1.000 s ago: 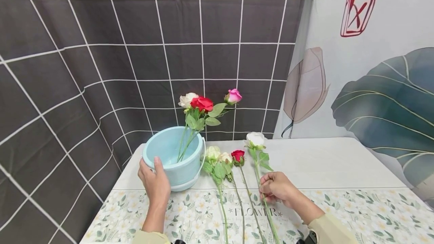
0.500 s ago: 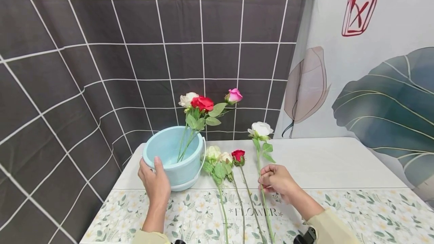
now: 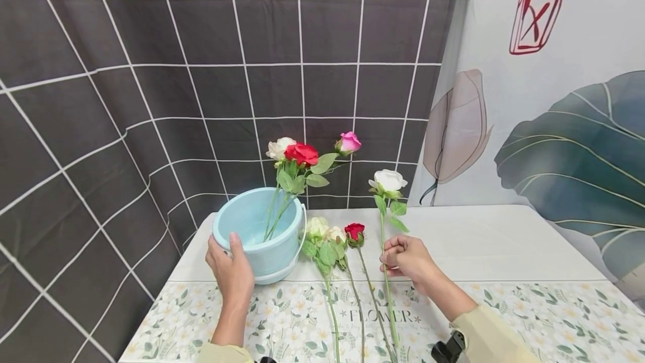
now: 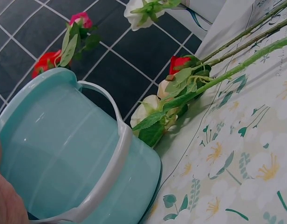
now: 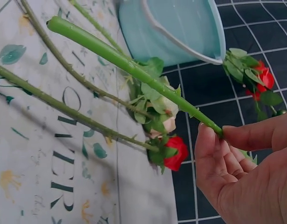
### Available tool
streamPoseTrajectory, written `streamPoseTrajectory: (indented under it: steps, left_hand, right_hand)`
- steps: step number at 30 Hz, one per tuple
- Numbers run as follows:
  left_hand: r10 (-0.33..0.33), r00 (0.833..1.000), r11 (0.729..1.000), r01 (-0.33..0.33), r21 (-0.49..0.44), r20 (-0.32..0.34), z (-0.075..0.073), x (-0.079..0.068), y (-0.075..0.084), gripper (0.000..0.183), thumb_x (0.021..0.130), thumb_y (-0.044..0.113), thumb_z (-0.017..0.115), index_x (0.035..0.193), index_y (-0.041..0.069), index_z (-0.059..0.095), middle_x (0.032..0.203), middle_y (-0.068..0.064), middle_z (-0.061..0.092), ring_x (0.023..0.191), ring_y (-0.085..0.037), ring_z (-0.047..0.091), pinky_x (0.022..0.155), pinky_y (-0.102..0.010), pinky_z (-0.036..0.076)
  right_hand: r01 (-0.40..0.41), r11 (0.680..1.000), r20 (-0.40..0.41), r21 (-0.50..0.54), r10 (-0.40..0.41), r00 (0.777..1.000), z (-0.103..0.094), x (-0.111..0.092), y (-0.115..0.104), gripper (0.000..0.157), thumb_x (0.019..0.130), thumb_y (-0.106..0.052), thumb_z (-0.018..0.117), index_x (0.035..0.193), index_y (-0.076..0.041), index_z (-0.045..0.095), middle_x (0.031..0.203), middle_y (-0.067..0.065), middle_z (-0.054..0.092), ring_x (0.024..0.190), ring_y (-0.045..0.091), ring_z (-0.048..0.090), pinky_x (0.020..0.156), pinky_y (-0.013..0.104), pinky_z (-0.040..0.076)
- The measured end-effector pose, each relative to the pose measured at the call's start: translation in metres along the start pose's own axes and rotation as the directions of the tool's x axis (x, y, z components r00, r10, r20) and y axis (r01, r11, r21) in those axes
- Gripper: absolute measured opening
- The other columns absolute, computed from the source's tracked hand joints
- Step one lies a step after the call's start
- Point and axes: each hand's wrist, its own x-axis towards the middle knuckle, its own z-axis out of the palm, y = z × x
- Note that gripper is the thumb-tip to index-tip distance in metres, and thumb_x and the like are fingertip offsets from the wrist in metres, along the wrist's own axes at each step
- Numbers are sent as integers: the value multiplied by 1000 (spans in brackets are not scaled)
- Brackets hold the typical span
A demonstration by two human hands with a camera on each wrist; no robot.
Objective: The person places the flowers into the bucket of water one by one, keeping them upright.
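The head view is bright and even, its light diffuse; the white flower (image 3: 388,180) right of the bucket (image 3: 272,259) is pale almost to washing out. Grid lines on the dark curtain (image 3: 75,128) left of the bucket slant and stretch toward the edge. Both wrist views are dimmer, cooler and slightly hazy. Small glints dot the bucket in the left one; in the right, soft shadows cross the desk (image 5: 148,196) near the bucket.

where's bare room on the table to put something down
Widest free patch: the tabletop right of the right hand, out to the edge. Narrower: between the left hand and the left edge. Crowded: between the hands, with the bucket, lying cream flowers and red rose, and the held white rose.
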Motion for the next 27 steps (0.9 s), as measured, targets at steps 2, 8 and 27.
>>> streamPoseTrajectory:
  steps: [2,8,27]
  left_hand:
    - [2,1000,1000,-2,-1,0,0,0,0,75,99,57,27,156,16,0,157,-17,5,142,-46,14,113,-62,12]
    - [6,1000,1000,-6,1,0,-1,-1,0,75,99,56,27,156,15,0,157,-18,5,141,-47,15,113,-62,12]
    - [-9,1000,1000,9,12,15,-1,0,1,75,99,57,25,156,17,-2,157,-17,3,141,-47,16,113,-62,12]
  right_hand:
    - [10,1000,-5,-4,-10,1000,1,0,-3,21,84,12,62,103,10,52,77,8,60,65,21,67,59,30,57]
    - [33,999,-5,11,-33,999,3,3,-11,23,85,11,62,105,11,52,77,8,59,65,20,67,60,30,58]
    - [144,980,-63,136,-136,989,19,14,-40,23,88,12,59,109,11,50,77,5,60,66,14,65,63,27,58]
